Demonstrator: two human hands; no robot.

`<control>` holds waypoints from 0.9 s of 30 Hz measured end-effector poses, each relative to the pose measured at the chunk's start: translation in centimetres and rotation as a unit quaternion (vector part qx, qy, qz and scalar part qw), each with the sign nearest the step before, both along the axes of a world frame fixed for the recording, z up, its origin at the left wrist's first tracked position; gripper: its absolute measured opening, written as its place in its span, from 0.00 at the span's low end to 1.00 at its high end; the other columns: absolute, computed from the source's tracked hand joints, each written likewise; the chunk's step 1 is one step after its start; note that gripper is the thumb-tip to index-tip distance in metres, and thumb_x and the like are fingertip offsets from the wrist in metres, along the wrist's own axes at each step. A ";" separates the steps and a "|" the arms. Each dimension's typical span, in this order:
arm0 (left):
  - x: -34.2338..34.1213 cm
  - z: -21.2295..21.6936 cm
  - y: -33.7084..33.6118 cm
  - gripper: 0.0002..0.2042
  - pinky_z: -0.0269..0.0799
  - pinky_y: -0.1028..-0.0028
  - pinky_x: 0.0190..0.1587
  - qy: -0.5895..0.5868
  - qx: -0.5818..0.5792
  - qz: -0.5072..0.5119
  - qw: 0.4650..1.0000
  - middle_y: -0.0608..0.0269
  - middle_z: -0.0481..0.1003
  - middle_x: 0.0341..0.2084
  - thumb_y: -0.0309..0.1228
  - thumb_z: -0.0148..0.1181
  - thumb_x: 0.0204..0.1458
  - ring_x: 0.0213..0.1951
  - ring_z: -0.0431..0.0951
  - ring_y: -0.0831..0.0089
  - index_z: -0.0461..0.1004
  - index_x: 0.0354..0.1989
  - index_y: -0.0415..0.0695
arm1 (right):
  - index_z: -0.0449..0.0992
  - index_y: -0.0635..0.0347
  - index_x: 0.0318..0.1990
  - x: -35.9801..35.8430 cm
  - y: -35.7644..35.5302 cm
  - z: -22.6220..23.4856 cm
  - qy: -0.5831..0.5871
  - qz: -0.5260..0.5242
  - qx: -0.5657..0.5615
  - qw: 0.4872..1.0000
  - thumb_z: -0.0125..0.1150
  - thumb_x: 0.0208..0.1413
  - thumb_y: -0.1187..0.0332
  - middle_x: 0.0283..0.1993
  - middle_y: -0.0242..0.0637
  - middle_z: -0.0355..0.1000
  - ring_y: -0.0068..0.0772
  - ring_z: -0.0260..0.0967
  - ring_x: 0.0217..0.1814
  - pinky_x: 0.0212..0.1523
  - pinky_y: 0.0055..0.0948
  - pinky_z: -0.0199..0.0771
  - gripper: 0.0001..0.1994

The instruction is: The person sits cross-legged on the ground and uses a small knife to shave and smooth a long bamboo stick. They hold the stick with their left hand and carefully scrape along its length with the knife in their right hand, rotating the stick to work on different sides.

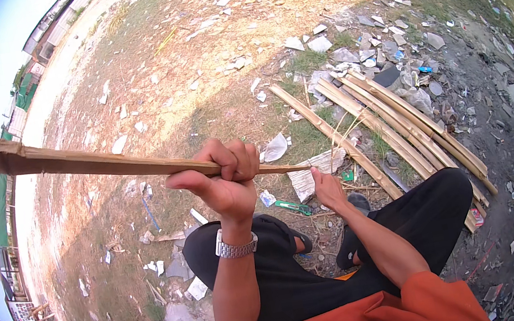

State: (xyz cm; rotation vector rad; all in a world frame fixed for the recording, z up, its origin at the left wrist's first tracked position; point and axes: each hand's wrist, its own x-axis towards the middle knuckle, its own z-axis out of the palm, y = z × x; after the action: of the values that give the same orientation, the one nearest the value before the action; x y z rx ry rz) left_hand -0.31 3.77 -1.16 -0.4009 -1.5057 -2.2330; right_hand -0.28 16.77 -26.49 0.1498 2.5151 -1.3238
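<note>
Head view: we're holding a bamboo strip (94, 164) w/ both hands, above our bent legs (418, 209).
Our L hand (229, 189) is gripping it btwn its ends, fingers curled right round, thumb lying along it; our R hand (330, 189) is pinching closely at the narrow-looking end, tho we can't tell if a tool's there too. The strip's slanting up-left, wide end sticking out. Loose bamboo pieces (377, 128) are lying on the ground, right. For good control, we'd be keeping the L grip firm & R fingertips clear of splinters.
</note>
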 end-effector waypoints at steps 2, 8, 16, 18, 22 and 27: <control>0.1 -0.4 -0.2 0.33 0.35 0.78 0.12 0.001 -0.002 -0.009 1.000 0.74 0.43 0.05 0.71 0.25 0.41 0.10 0.37 0.81 0.47 0.12 0.48 | 0.73 0.72 0.30 0.7 -0.4 -2.0 -0.029 0.006 0.018 0.999 0.29 0.58 0.51 0.33 0.64 0.67 0.65 0.63 0.41 0.45 0.50 0.60 0.31; -0.6 0.2 1.2 0.34 0.36 0.77 0.14 -0.004 -0.020 -0.004 1.000 0.75 0.45 0.06 0.70 0.26 0.42 0.11 0.41 0.82 0.48 0.11 0.47 | 0.72 0.76 0.31 0.3 0.8 -2.9 -0.050 -0.008 0.018 0.999 0.29 0.58 0.49 0.32 0.67 0.67 0.64 0.63 0.43 0.44 0.50 0.58 0.33; 0.4 -0.7 -0.3 0.33 0.37 0.77 0.15 -0.007 0.003 0.058 0.998 0.75 0.44 0.07 0.68 0.26 0.44 0.11 0.43 0.82 0.48 0.11 0.47 | 0.71 0.77 0.27 0.8 -0.3 -5.7 -0.103 0.010 -0.044 0.994 0.28 0.57 0.46 0.28 0.65 0.67 0.64 0.64 0.39 0.41 0.49 0.58 0.36; 0.1 -0.1 -0.3 0.33 0.37 0.77 0.14 -0.007 0.007 0.074 0.997 0.74 0.45 0.06 0.68 0.26 0.44 0.11 0.43 0.82 0.48 0.11 0.47 | 0.70 0.74 0.22 -0.2 0.0 -11.5 -0.094 -0.036 -0.017 0.995 0.27 0.58 0.46 0.21 0.58 0.65 0.57 0.64 0.30 0.35 0.48 0.58 0.35; -0.6 0.3 0.3 0.33 0.36 0.77 0.14 -0.016 0.024 0.084 0.996 0.75 0.44 0.06 0.69 0.26 0.44 0.11 0.41 0.82 0.47 0.11 0.47 | 0.66 0.70 0.15 -0.5 1.0 -5.9 -0.033 -0.016 -0.061 0.997 0.27 0.59 0.47 0.11 0.46 0.60 0.46 0.57 0.17 0.26 0.45 0.55 0.34; -0.6 -0.6 -1.4 0.32 0.35 0.78 0.13 -0.023 0.060 0.100 0.993 0.75 0.42 0.06 0.69 0.27 0.44 0.11 0.37 0.82 0.46 0.12 0.49 | 0.72 0.75 0.27 0.2 -0.3 -7.5 -0.063 -0.001 -0.008 0.998 0.30 0.58 0.49 0.28 0.66 0.66 0.66 0.64 0.39 0.42 0.49 0.60 0.32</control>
State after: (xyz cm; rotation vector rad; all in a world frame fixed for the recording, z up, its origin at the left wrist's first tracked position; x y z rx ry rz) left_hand -0.92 2.37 -1.78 -0.1555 -1.3611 -2.1725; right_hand -0.11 16.42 -33.99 0.2267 2.3993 -1.2929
